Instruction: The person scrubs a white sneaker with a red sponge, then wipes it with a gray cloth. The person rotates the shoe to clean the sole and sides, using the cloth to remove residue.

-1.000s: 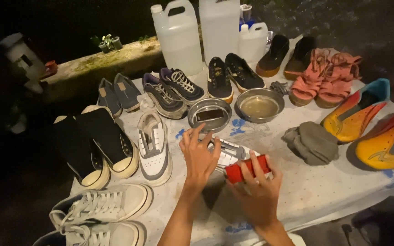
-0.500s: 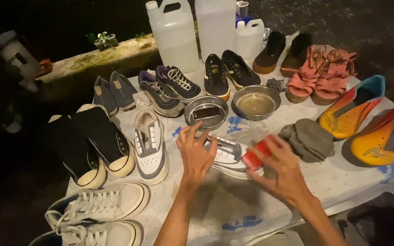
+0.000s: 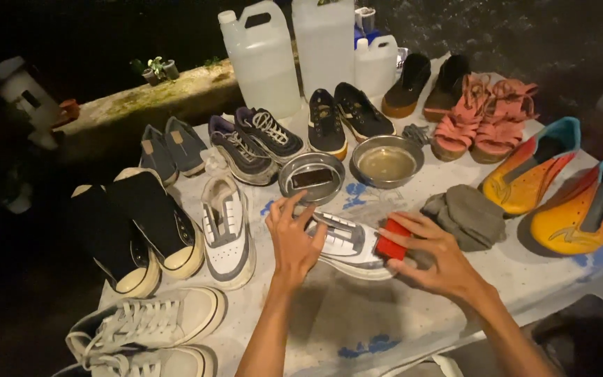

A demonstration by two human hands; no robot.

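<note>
A white sneaker (image 3: 347,241) lies on its side in the middle of the cloth-covered table (image 3: 357,321). My left hand (image 3: 293,237) rests on its left end with the fingers spread, pinning it down. My right hand (image 3: 430,255) grips a small red block (image 3: 392,241) and presses it against the sneaker's right end. A second white sneaker (image 3: 226,230) stands upright just left of my left hand.
Two metal bowls (image 3: 387,160) (image 3: 310,178) sit behind the sneaker, a grey cloth (image 3: 463,215) to its right. Orange shoes (image 3: 532,174), pink sandals (image 3: 479,126), dark sneakers and black high-tops (image 3: 141,227) ring the table. Plastic jugs (image 3: 263,59) stand at the back.
My right hand carried the red block from the table's front edge up and right, then onto the sneaker's right end. My left hand stayed on the sneaker.
</note>
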